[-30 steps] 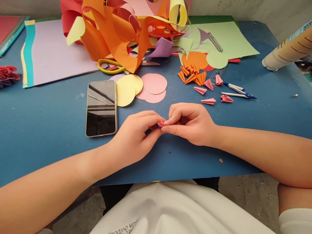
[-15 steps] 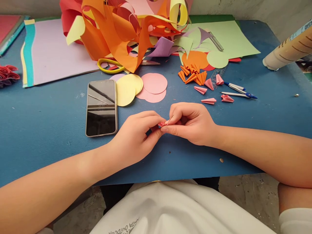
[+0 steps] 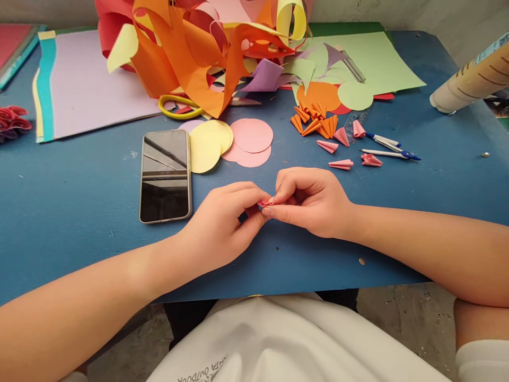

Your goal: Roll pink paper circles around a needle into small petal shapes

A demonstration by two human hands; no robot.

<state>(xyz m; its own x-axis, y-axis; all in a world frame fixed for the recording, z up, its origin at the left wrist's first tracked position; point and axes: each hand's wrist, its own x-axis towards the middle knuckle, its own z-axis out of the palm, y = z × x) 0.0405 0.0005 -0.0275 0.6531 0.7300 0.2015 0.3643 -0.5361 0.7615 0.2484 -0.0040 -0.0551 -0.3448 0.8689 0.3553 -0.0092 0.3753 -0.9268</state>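
Note:
Between my fingertips is a small pink rolled paper piece (image 3: 264,202) with curled ends facing up. My left hand (image 3: 233,220) pinches it from the left, thumb and forefinger closed. My right hand (image 3: 312,201) grips its right side, thumb below and forefinger above; the other fingers are curled in. Most of the piece is hidden by the fingers. Beyond my hands lie pink paper circles (image 3: 254,135), yellow paper circles (image 3: 204,151), pink folded paper cones (image 3: 341,165) and a cluster of orange paper cones (image 3: 312,126).
A phone (image 3: 165,178) lies left of my hands. Yellow-handled scissors (image 3: 178,112) rest under a heap of paper scraps (image 3: 170,48). A compass (image 3: 393,153) lies right, near a leaning plastic cup (image 3: 469,79). Lilac sheets (image 3: 95,85) and a green sheet (image 3: 382,63) lie at the back.
My right forefinger has bent slightly at the pink paper piece, and a thin strand above it shows less. Both hands otherwise stay in place.

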